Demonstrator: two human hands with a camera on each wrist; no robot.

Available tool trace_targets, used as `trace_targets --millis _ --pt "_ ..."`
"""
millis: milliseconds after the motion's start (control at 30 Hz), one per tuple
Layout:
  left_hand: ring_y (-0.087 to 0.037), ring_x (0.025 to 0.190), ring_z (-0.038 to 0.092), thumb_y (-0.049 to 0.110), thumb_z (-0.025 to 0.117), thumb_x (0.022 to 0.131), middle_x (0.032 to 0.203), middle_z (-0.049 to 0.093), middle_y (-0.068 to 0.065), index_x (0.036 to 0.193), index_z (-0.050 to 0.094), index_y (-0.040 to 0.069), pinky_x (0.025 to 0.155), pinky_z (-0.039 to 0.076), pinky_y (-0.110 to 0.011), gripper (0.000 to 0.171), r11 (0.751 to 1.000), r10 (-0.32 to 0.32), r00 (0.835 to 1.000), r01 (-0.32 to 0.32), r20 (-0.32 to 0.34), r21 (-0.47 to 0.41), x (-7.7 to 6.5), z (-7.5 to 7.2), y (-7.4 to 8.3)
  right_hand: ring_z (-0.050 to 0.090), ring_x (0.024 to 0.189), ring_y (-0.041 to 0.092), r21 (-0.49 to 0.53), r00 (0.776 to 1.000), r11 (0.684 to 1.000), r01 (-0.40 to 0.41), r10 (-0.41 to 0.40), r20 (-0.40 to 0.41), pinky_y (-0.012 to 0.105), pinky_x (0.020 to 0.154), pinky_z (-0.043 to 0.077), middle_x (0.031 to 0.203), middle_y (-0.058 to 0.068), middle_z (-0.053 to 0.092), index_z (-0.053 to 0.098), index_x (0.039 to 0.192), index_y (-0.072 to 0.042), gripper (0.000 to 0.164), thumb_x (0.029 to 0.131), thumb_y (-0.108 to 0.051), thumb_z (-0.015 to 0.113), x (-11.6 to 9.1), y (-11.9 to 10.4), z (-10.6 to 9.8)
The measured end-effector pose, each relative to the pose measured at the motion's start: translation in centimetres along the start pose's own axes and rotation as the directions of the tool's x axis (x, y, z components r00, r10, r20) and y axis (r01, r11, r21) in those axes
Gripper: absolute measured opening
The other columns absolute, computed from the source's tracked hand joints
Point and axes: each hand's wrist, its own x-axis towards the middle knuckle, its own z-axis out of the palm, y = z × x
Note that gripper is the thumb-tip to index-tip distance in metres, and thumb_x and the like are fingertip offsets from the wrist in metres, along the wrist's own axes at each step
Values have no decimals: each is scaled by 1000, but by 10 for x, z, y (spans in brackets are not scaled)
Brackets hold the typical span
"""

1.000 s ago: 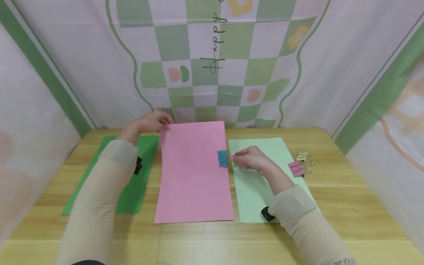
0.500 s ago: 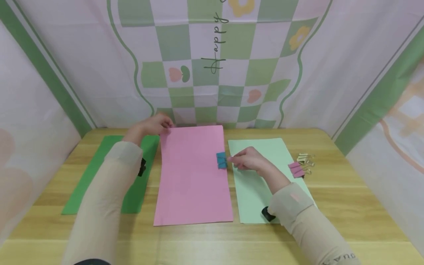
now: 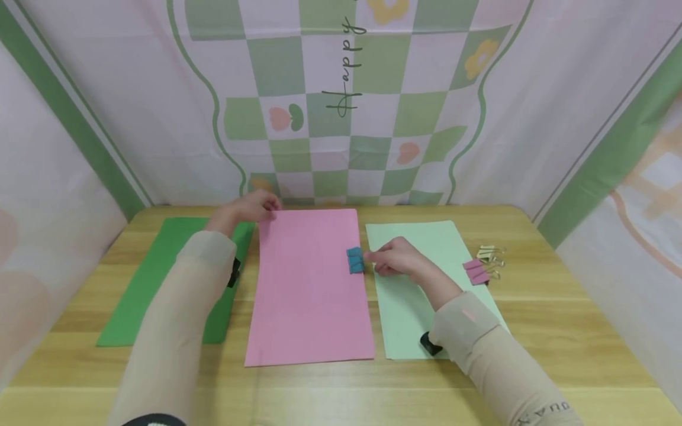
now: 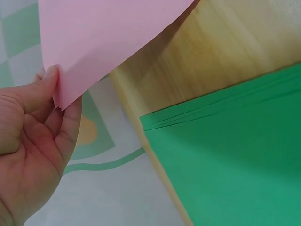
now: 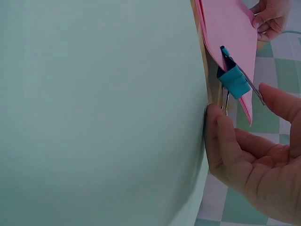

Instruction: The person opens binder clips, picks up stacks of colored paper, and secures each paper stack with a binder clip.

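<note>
In the head view my left hand [image 3: 254, 207] holds the far left corner of a stack of pink paper [image 3: 306, 296]. The left wrist view shows the thumb on top of the pink corner and fingers beneath. A blue binder clip [image 3: 355, 260] is clamped on the stack's right edge. My right hand [image 3: 396, 257] is beside that clip, over the light green paper [image 3: 410, 302]. In the right wrist view its thumb is at one wire handle of the clip and its fingers are by the other, spread apart. The pink edge is lifted there.
Dark green paper [image 3: 144, 284] lies left on the wooden table [image 3: 298, 396], partly under my left arm. Pink [image 3: 476, 272] and pale yellow [image 3: 486, 253] binder clips lie by the light green paper's right edge. A patterned cloth [image 3: 325, 65] hangs behind the table.
The far edge of the pink stack has come down and nearer with my left hand and the blue clip. My right hand has shifted slightly left with it, and its grip on the handles has loosened.
</note>
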Motion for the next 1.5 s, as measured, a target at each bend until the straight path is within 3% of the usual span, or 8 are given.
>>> trace_targets --millis 400,700,933,1200,1333,1400,1500 --pt "-47 118 57 -9 52 91 116 63 -32 108 60 -13 102 49 -53 19 1000 7 999 -7 -33 -2 6 8 -10 64 69 11 12 1000 1000 -4 4 -12 22 70 56 92 14 72 64 121 11 48 94 -28 68 5 0 3" --pt "-47 116 58 -10 53 89 113 64 -32 105 61 -13 102 49 -54 18 999 23 998 -22 -51 23 10 13 -13 68 79 14 31 997 999 -35 37 -67 24 75 60 116 22 68 61 126 11 48 94 -24 69 7 -2 8" --pt "-46 118 58 -8 55 91 117 65 -31 107 63 -10 103 49 -53 19 998 -14 999 17 -49 55 14 17 -14 70 83 16 -4 999 1000 -11 11 -51 29 80 61 113 22 70 60 127 11 47 96 -24 65 6 -3 9" --pt "-44 120 56 -4 54 94 121 63 -30 114 64 -9 107 45 -53 23 996 -58 997 61 -46 59 15 22 -15 69 71 11 102 999 994 38 -38 -3 28 75 62 95 21 74 63 119 16 33 101 -11 54 6 -4 12" --pt "-42 115 58 -5 54 93 115 66 -27 112 66 -7 103 47 -51 23 995 -53 997 57 -47 80 13 23 -15 67 66 10 169 998 984 48 -54 30 27 74 62 85 18 73 61 118 19 32 103 -6 47 6 -5 15" --pt "-36 107 61 -3 57 91 107 68 -22 107 70 -2 96 51 -45 21 997 -15 998 20 -59 73 12 23 -20 66 66 10 177 998 983 48 -55 34 27 74 62 82 17 72 61 118 19 32 103 -6 46 6 -5 16" --pt "-34 106 62 -3 57 90 106 69 -20 105 71 1 96 52 -43 21 999 -15 997 18 -69 48 12 23 -22 66 67 10 171 998 984 44 -50 31 27 74 62 82 16 72 61 118 19 32 103 -6 46 6 -6 17"
